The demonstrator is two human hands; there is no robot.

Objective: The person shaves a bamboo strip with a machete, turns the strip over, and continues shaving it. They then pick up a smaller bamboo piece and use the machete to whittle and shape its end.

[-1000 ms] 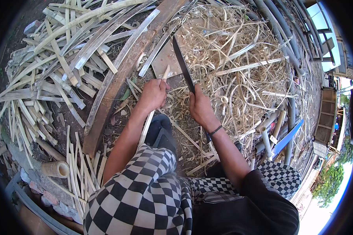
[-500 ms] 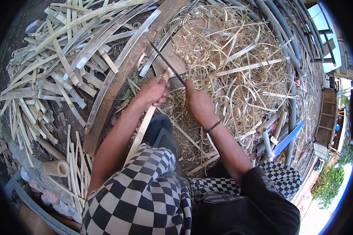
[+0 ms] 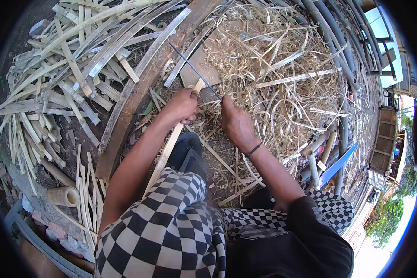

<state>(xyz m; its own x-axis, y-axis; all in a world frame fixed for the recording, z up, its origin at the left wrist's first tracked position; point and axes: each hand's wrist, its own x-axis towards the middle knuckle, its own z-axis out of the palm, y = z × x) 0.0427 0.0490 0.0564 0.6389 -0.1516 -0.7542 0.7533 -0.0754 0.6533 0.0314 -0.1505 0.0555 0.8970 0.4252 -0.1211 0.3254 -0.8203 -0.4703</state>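
My left hand (image 3: 181,107) is closed around a pale bamboo strip (image 3: 167,150), whose short end pokes out above the fingers while the rest runs back along my leg. In my right hand (image 3: 238,124), which wears a dark wristband, is the handle end of a long thin knife (image 3: 195,70); its grip is hidden in the fist. The dark blade slants up and left, passing across the strip's tip in this view. Beneath the blade lies a flat brownish board (image 3: 200,72) on the ground.
Curly bamboo shavings (image 3: 282,69) cover the ground ahead and right. Many split strips (image 3: 65,83) are piled left, beyond a long wooden beam (image 3: 120,125). A cut bamboo tube (image 3: 62,197) lies lower left. A blue-bladed saw (image 3: 338,164) rests at right near bamboo poles (image 3: 331,41).
My right hand has shifted slightly right and down, and the blade's tip has swung a little left and up. My left hand keeps its hold on the bamboo strip in nearly the same place.
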